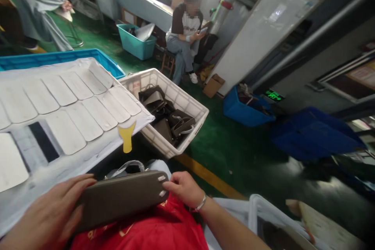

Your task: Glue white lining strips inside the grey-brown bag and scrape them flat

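A dark grey-brown bag (121, 199) lies tilted across the red apron (152, 228), its long flat side facing up. Two small white pieces sit near its right end. My left hand (55, 207) is wrapped round the bag's left end, thumb on the flat side. At the right end my right hand (184, 188) pinches the edge beside the white pieces, fingers curled and a bracelet on the wrist. Part of a light grey handle (129, 167) shows behind the bag.
Left, a covered table (99, 150) bears rows of white panels and a yellow piece (127, 136). Ahead stands a white crate (187, 148) of dark bags. A seated person (187, 27) holds a phone. Blue bins (246, 113) stand right; a white container (253, 218) is near my right forearm.
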The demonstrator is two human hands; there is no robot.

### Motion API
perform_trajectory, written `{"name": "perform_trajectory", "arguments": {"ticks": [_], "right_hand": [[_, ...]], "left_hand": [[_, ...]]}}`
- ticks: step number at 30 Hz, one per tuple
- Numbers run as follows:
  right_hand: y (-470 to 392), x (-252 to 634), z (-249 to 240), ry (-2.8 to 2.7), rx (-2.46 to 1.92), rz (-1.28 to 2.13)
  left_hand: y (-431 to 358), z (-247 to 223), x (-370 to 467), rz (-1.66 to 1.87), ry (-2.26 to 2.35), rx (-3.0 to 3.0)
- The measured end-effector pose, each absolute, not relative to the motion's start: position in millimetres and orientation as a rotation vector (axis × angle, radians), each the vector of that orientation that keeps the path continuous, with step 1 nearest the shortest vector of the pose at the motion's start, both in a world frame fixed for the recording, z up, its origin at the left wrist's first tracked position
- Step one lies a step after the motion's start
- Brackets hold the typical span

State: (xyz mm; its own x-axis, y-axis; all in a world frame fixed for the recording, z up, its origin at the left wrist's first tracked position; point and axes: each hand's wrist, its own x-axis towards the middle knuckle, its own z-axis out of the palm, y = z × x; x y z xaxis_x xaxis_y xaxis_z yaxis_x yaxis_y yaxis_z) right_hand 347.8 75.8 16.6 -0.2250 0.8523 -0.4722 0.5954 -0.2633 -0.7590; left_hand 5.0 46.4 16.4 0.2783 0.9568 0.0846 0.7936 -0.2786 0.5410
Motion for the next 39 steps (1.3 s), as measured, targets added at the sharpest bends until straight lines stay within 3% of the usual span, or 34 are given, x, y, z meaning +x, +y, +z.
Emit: {"name": "perform_trajectory", "arguments": {"ticks": [8,29,39], "right_hand": [[76.5,350.4,20.6,-1.797,-1.755,1.478],[76.0,353.3,30.9,-1.95,-1.733,1.357],[75.1,351.4,31.8,-2.201,-1.76,1.148]], "left_hand": [[68.9,14.8,149.7,0.327,1.183,2.494],[69.9,6.2,150.8,0.323,1.184,2.483],[70.9,7.6,152.8,0.308,1.156,2.508]]}}
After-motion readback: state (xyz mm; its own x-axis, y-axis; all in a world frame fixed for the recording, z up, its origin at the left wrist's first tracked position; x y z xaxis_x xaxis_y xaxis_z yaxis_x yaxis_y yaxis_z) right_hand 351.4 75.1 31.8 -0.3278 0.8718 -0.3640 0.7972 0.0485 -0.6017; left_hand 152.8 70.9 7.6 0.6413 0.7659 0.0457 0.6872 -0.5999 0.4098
